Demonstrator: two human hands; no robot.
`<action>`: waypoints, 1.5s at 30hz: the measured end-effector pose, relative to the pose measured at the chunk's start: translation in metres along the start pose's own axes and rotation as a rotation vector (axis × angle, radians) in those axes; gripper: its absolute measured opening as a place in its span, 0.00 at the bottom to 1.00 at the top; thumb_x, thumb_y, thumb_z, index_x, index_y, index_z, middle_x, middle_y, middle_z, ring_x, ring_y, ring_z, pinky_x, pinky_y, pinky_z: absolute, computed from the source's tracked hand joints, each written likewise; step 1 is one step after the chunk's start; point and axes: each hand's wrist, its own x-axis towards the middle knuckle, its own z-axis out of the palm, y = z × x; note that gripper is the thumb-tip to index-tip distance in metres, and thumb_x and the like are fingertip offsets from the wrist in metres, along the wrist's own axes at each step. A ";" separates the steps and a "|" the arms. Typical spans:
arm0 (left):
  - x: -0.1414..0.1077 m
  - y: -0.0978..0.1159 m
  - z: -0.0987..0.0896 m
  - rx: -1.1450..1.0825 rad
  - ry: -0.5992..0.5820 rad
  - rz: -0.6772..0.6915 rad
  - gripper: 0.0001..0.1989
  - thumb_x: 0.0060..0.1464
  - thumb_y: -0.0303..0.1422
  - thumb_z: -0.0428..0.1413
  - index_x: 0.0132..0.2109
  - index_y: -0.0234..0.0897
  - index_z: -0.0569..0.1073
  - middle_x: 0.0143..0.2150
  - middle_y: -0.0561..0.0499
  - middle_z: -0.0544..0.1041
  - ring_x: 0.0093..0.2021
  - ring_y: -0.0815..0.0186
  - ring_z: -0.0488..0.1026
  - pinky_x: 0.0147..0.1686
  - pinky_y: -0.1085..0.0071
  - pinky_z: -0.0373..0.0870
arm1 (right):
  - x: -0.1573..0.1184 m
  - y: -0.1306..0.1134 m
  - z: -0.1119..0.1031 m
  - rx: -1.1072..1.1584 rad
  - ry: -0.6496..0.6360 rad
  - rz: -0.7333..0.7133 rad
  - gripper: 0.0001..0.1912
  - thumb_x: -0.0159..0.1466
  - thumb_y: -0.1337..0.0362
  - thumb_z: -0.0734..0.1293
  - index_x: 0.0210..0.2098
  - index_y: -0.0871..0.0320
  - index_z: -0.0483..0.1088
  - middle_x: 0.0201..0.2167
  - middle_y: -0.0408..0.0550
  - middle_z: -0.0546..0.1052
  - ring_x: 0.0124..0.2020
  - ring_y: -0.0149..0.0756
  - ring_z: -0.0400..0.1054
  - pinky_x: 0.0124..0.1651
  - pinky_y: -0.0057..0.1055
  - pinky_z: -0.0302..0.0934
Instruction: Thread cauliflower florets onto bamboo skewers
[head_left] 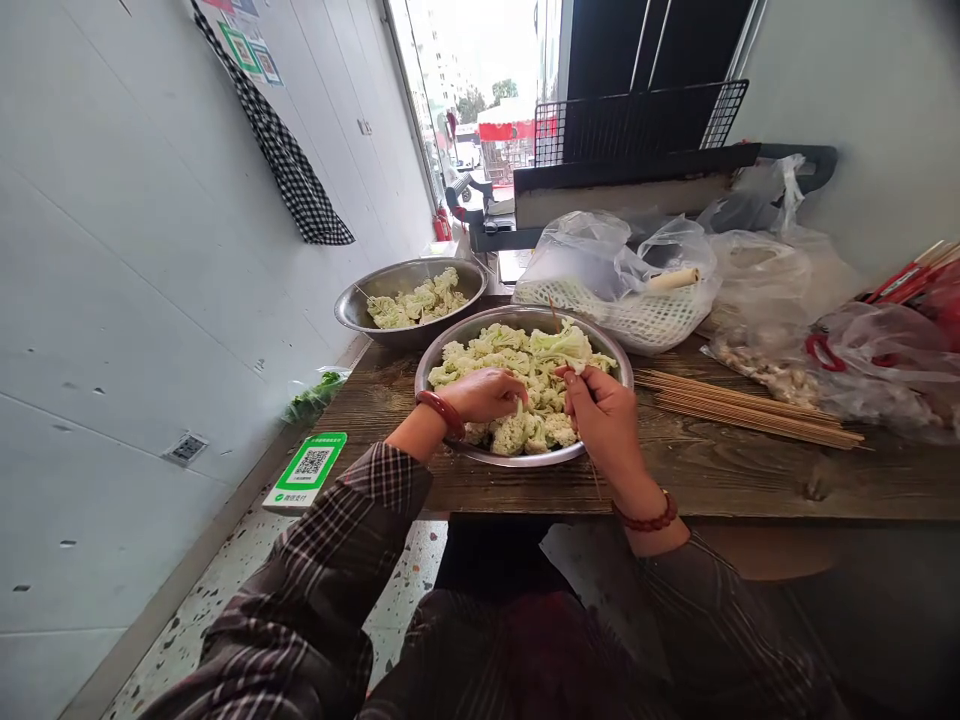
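Observation:
A metal bowl (622, 362) full of pale green-white cauliflower florets (480, 350) stands in front of me on the wooden table. My left hand (491, 395) reaches over its near left side, fingers closed on a cauliflower floret (517, 425) among the others. Over the right side of the bowl, my right hand (602, 410) pinches a thin wooden skewer (555, 315). One end of it points up past a large floret (562, 343) at my fingertips, and the other shows below the hand. My fingers partly hide where floret and skewer meet.
Behind on the left, a second metal bowl (352, 305) holds more florets (416, 300). Loose skewers (742, 405) lie to the right. Plastic bags (780, 270) and a white basket (652, 315) crowd the back. A QR-code sign (307, 470) sits at the table's left edge.

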 end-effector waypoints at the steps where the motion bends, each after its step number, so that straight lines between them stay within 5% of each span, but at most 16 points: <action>1: -0.001 0.001 0.000 0.013 0.002 -0.009 0.16 0.49 0.24 0.52 0.41 0.37 0.82 0.34 0.49 0.76 0.34 0.66 0.70 0.37 0.72 0.65 | 0.000 0.001 0.000 0.002 0.000 0.002 0.22 0.67 0.47 0.65 0.25 0.57 0.69 0.17 0.39 0.66 0.19 0.27 0.55 0.23 0.27 0.51; 6: -0.004 0.000 -0.001 0.049 0.101 -0.080 0.11 0.46 0.23 0.53 0.34 0.37 0.79 0.28 0.50 0.75 0.31 0.66 0.67 0.32 0.71 0.59 | -0.001 0.000 0.000 0.005 0.006 0.023 0.22 0.66 0.46 0.65 0.29 0.58 0.72 0.18 0.38 0.66 0.19 0.27 0.55 0.23 0.27 0.51; 9: -0.005 -0.007 -0.009 -0.045 0.307 -0.137 0.06 0.48 0.25 0.54 0.30 0.35 0.77 0.27 0.51 0.75 0.29 0.67 0.66 0.31 0.70 0.59 | -0.001 -0.001 0.000 0.009 0.003 0.042 0.21 0.66 0.46 0.65 0.32 0.58 0.75 0.18 0.38 0.66 0.19 0.27 0.55 0.22 0.27 0.51; 13: -0.004 -0.014 -0.017 -0.383 0.670 -0.256 0.06 0.50 0.28 0.58 0.36 0.34 0.79 0.26 0.52 0.75 0.26 0.70 0.67 0.29 0.71 0.63 | -0.001 0.000 -0.001 0.026 -0.003 0.065 0.21 0.66 0.46 0.65 0.40 0.59 0.77 0.19 0.38 0.66 0.18 0.27 0.55 0.21 0.26 0.51; 16: -0.001 -0.013 -0.017 -0.809 0.780 -0.303 0.07 0.50 0.30 0.61 0.37 0.32 0.79 0.24 0.52 0.74 0.23 0.71 0.69 0.26 0.72 0.66 | -0.002 0.001 -0.002 0.021 -0.009 0.078 0.21 0.66 0.46 0.66 0.40 0.59 0.76 0.19 0.38 0.67 0.19 0.28 0.56 0.21 0.26 0.51; 21: 0.008 -0.004 -0.013 -1.472 0.853 -0.240 0.08 0.46 0.27 0.66 0.34 0.30 0.76 0.26 0.52 0.75 0.26 0.70 0.75 0.32 0.71 0.75 | -0.001 0.000 -0.003 -0.011 -0.049 0.057 0.22 0.66 0.46 0.65 0.27 0.57 0.71 0.18 0.39 0.66 0.19 0.28 0.56 0.23 0.27 0.52; 25: 0.013 -0.001 -0.010 -1.697 0.936 -0.250 0.08 0.47 0.24 0.66 0.33 0.30 0.74 0.26 0.52 0.77 0.28 0.69 0.78 0.36 0.70 0.77 | 0.001 -0.004 -0.003 -0.056 -0.221 0.050 0.23 0.66 0.47 0.64 0.24 0.57 0.67 0.17 0.39 0.65 0.18 0.28 0.55 0.22 0.27 0.50; 31: 0.010 0.000 -0.003 -1.743 0.998 -0.265 0.09 0.47 0.25 0.67 0.34 0.30 0.74 0.27 0.52 0.77 0.28 0.71 0.77 0.35 0.73 0.75 | 0.004 -0.009 -0.001 -0.242 -0.392 -0.002 0.22 0.68 0.51 0.64 0.21 0.56 0.63 0.16 0.38 0.63 0.21 0.28 0.54 0.25 0.28 0.49; 37: 0.007 0.001 0.001 -1.729 1.022 -0.215 0.11 0.44 0.28 0.69 0.33 0.31 0.76 0.28 0.53 0.78 0.27 0.74 0.75 0.30 0.77 0.70 | 0.003 -0.008 0.002 -0.334 -0.361 -0.065 0.22 0.68 0.53 0.62 0.21 0.55 0.61 0.17 0.39 0.62 0.23 0.30 0.55 0.28 0.30 0.49; 45: 0.003 0.004 0.001 -1.772 1.015 -0.195 0.11 0.44 0.28 0.69 0.33 0.31 0.75 0.27 0.52 0.77 0.28 0.72 0.75 0.36 0.73 0.73 | 0.001 -0.006 0.001 -0.387 -0.319 -0.108 0.19 0.69 0.55 0.61 0.23 0.55 0.62 0.18 0.40 0.64 0.23 0.31 0.57 0.29 0.30 0.49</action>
